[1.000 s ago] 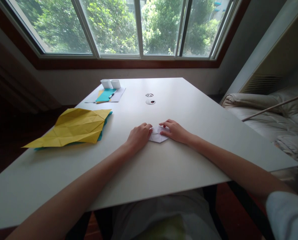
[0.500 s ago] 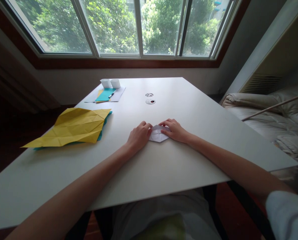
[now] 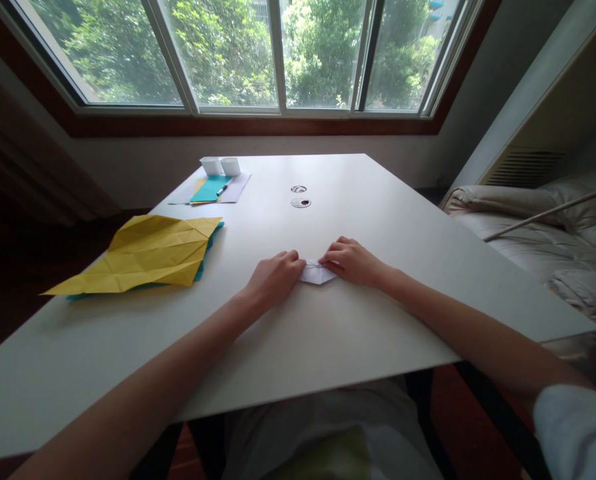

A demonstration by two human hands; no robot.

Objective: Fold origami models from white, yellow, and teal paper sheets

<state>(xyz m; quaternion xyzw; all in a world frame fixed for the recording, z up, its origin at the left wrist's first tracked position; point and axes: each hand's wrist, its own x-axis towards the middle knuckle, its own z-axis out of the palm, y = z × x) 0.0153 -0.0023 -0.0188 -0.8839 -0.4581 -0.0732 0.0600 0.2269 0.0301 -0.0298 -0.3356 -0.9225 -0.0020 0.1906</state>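
Observation:
A small folded white paper [image 3: 316,274] lies flat on the white table [image 3: 328,333], a little in front of me. My left hand [image 3: 273,277] presses its fingertips on the paper's left edge. My right hand [image 3: 354,261] holds the paper's right side, fingers curled over its top edge. Most of the paper is hidden under the two hands; only its lower middle shows.
A creased yellow sheet [image 3: 148,255] lies over a teal sheet at the left. At the far left corner are two small white boxes [image 3: 221,166], teal paper [image 3: 211,189] and a pen. A round cable hole [image 3: 301,203] sits mid-table. A sofa [image 3: 553,233] stands right.
Both hands have drawn closer together over the white paper. The paper's upper part has been folded down, so less of it shows between the hands.

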